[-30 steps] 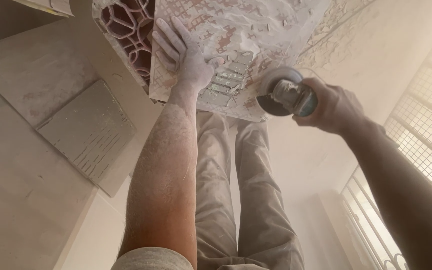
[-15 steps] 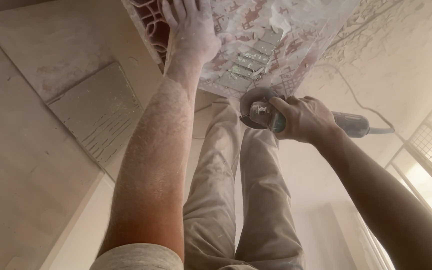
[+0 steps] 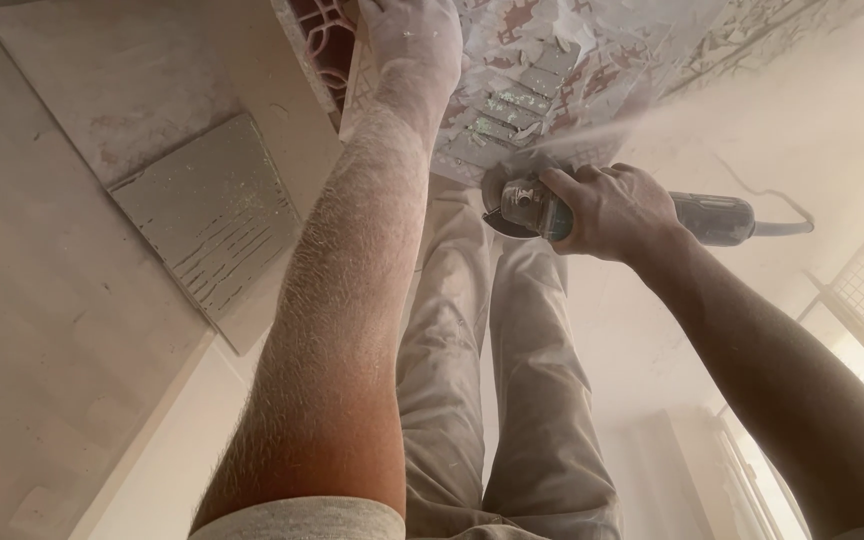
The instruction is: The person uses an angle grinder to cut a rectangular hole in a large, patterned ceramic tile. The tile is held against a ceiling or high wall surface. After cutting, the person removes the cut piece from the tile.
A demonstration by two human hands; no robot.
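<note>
The grinder [image 3: 552, 205] sits in my right hand [image 3: 612, 210], fingers wrapped tight round its body, its disc at the near edge of the tile [image 3: 522, 100]. My left hand [image 3: 414, 40] presses flat and open on that tile, just beyond. A grey slab [image 3: 207, 215] lies left of my left arm.

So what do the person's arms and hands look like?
Both hands are bare, with no gloves. The left hand and its hairy forearm are coated in pale dust. A light short sleeve shows at the left arm's top. The right hand is less dusty, and its forearm is bare too.
</note>
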